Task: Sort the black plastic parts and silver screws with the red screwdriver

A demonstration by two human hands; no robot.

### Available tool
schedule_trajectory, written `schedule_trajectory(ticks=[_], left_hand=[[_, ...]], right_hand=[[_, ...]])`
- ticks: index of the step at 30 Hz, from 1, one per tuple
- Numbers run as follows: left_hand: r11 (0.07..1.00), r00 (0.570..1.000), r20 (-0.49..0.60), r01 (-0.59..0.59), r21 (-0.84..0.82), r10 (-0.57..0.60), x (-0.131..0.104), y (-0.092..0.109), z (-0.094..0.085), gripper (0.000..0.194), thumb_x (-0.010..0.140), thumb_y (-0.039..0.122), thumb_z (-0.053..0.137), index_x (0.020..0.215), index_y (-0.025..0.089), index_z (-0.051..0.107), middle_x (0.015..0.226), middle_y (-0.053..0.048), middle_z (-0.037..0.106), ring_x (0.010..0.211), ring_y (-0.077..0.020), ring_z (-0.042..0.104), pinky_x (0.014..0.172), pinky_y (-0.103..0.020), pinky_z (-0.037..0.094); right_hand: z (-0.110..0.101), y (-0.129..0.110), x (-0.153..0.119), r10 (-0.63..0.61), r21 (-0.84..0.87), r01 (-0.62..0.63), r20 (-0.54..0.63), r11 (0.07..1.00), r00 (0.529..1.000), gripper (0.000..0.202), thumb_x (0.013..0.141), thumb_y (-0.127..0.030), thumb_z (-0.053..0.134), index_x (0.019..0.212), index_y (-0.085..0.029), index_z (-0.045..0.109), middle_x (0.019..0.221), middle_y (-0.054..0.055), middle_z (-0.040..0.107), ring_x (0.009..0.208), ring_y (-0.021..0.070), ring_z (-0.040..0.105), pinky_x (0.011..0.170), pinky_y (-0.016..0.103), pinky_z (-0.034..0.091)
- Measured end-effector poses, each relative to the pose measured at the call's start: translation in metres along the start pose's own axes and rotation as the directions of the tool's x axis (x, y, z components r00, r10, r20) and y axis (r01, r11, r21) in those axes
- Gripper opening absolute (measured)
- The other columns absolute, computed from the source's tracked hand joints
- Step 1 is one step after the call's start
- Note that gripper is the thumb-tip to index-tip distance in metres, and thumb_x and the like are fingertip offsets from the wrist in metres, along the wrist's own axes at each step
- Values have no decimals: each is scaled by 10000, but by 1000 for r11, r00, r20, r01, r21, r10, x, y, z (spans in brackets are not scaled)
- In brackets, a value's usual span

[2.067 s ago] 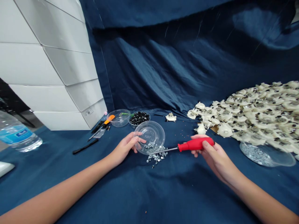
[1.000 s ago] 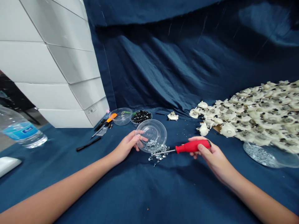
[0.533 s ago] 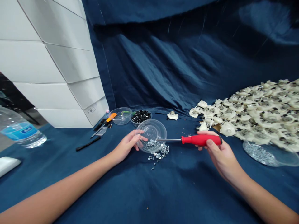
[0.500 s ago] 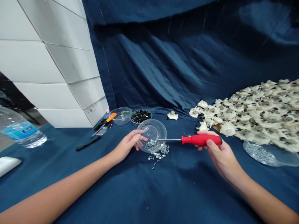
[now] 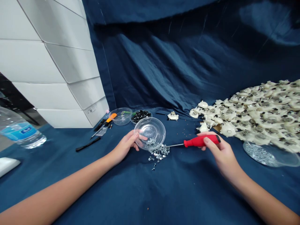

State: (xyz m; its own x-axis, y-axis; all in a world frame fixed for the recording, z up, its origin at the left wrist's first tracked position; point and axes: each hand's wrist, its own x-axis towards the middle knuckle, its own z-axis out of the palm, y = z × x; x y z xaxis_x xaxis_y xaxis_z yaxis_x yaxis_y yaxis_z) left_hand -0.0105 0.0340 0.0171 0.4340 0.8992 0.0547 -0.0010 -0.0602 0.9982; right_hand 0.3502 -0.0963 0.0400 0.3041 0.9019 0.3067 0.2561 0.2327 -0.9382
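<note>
My left hand (image 5: 128, 143) grips the left rim of a clear round plastic lid or shallow dish (image 5: 153, 127), which is tilted toward me. A few small screws (image 5: 151, 141) lie in its lower part. Just below it, a pile of loose silver screws (image 5: 160, 153) rests on the blue cloth. My right hand (image 5: 217, 148) is closed around the red handle of a screwdriver (image 5: 194, 142). Its thin shaft points left, and the tip is at the upper right of the screw pile, close to the dish's edge; whether it touches a screw I cannot tell.
A tub of black parts (image 5: 141, 116) and another clear tub (image 5: 120, 117) stand behind. Whitish plastic parts (image 5: 264, 112) are heaped at right, above a clear dish of screws (image 5: 263, 153). Left are tools (image 5: 103, 126), a black strip (image 5: 87, 144), a water bottle (image 5: 22, 131) and stacked white boxes (image 5: 70, 90).
The screwdriver's tip has come out of the dish and dropped to the screw pile. The dish has moved slightly up and left in my left hand.
</note>
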Motion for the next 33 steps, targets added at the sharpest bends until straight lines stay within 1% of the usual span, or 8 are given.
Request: schedule_trajectory(ticks=[6,11,16,20,23,28,31,33], left_hand=[[1000,1000,9,2,7,-2,0,0,0,677,966,722,648,1309,142,588,1205,-188,786,835,-224,727,658,-330,566],[1000,1000,13,0,14,0,0,0,-1,674,972,720,639,1317,143,578,1217,-188,783,851,-221,722,666,-327,568],[999,1000,20,-8,41,7,0,-1,-1,668,982,710,629,1341,149,590,1219,-185,783,847,-222,721,665,-328,567],[998,999,35,-24,59,22,-1,0,-1,624,984,674,648,1346,166,613,1195,-168,789,832,-216,717,663,-322,559],[997,998,52,-32,67,29,-2,0,-1,616,985,662,651,1350,167,615,1197,-170,786,834,-218,718,665,-325,560],[996,999,49,-26,82,22,-1,1,-1,649,984,677,642,1366,154,600,1208,-178,782,845,-212,707,674,-319,562],[996,999,47,-22,87,18,-1,0,-1,661,983,686,637,1368,151,591,1218,-181,781,848,-209,702,677,-316,562],[996,999,44,-25,84,21,-1,0,-1,658,985,691,631,1363,153,592,1215,-179,782,836,-206,702,675,-317,563]], right_hand=[[-1,4,5,59,72,-60,20,996,998,364,979,-583,725,1107,-246,775,839,45,738,780,237,635,756,368,529],[-2,1,7,190,234,-184,-2,955,982,395,941,-599,760,1076,-230,804,874,71,773,774,247,672,703,363,568],[-2,-3,8,258,363,-245,13,899,966,405,954,-575,753,1077,-192,802,870,78,774,741,221,664,704,349,573],[1,-2,6,231,380,-250,96,891,968,441,1001,-593,684,1208,-213,768,892,83,766,798,242,677,709,362,566],[2,1,4,163,307,-187,102,933,981,448,960,-559,766,1287,-254,740,1034,78,783,874,239,689,758,351,573],[-2,5,1,70,212,-94,120,973,990,457,964,-550,767,1325,-274,724,1202,86,797,935,242,709,891,366,579],[-5,5,-1,62,217,-95,155,972,986,454,968,-564,752,1320,-279,716,1321,103,776,1003,269,731,956,397,577],[-5,7,-1,66,226,-108,186,968,980,460,976,-580,733,1320,-276,711,1316,116,781,1016,288,740,949,412,584]])
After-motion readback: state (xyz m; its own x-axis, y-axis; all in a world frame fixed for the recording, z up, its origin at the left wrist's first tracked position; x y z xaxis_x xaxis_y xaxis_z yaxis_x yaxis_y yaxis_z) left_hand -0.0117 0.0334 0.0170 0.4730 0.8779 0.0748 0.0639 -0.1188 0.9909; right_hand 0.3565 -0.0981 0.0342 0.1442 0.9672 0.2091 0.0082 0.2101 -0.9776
